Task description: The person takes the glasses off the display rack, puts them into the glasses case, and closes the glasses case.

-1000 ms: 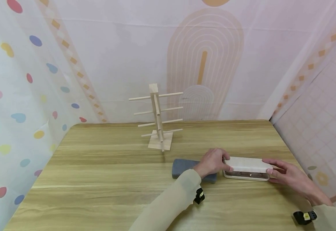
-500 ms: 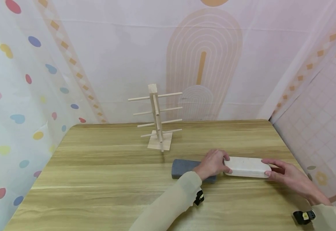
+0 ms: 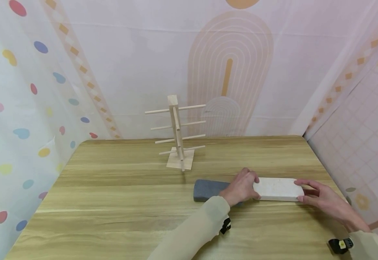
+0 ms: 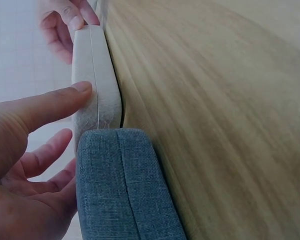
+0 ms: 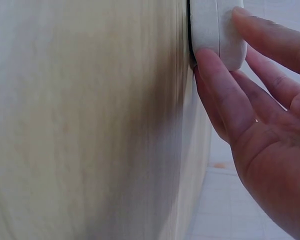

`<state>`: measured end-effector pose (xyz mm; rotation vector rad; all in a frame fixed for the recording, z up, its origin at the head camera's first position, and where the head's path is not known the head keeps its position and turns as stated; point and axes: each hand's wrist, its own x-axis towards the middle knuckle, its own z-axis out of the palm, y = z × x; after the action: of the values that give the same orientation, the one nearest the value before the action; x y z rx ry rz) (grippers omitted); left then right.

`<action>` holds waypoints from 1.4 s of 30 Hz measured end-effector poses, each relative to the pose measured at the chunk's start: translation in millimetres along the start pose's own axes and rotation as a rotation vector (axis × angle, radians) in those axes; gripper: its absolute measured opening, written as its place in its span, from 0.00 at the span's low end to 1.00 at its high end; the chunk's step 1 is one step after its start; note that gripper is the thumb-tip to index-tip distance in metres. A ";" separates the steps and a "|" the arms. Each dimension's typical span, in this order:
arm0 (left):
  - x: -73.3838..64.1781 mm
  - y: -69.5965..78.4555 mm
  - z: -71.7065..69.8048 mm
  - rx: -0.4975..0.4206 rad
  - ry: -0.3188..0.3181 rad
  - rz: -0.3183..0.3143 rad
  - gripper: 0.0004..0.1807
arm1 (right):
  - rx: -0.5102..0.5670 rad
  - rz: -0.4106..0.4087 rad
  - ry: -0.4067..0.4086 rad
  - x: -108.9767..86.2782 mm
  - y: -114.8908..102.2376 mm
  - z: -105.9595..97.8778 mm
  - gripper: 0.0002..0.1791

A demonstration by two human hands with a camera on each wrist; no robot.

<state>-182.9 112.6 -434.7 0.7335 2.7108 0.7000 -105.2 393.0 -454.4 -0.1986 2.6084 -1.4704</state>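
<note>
A white glasses case (image 3: pixel 278 189), its lid down, lies on the right part of the table; a thin seam runs along its side in the left wrist view. My left hand (image 3: pixel 241 187) holds its left end, thumb (image 4: pixel 65 102) on the near side and fingers on the far side. At the other end my right hand (image 3: pixel 326 200) grips it between thumb and fingers, which the right wrist view shows curved round the end. A blue-grey fabric case (image 3: pixel 208 189) lies just left of the white one, partly hidden under my left hand and wrist.
Behind the cases, left of them, stands a wooden rack (image 3: pixel 173 100) with several thin pegs on a square base. The wood-grain table (image 3: pixel 117 202) ends at a patterned curtain (image 3: pixel 137 72) at the back and sides.
A second ago the white case's lid stood partly raised, showing a dark inside with small glints. It has come down flush, with both hands staying at the ends.
</note>
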 end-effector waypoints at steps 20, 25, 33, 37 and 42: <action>-12.7 -16.1 -1.1 -0.078 0.064 0.108 0.22 | -0.233 -0.040 0.155 2.5 -15.5 12.8 0.25; -20.7 -20.5 -7.2 -0.199 0.147 0.150 0.21 | -0.208 -0.070 0.267 1.1 -23.2 20.2 0.23; -41.8 -29.1 -20.1 -0.438 0.268 0.200 0.18 | -0.217 -0.066 0.388 -1.3 -45.2 31.7 0.21; -54.9 -34.5 -27.9 -0.487 0.280 0.181 0.20 | -0.230 -0.092 0.431 -1.1 -56.6 37.2 0.18; -70.8 -46.7 -35.1 -0.494 0.295 0.182 0.22 | -0.245 -0.099 0.451 -0.6 -70.5 44.2 0.18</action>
<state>-154.5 26.4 -420.8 0.8013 2.5543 1.5574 -93.1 319.9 -416.6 -0.0199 3.1828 -1.3495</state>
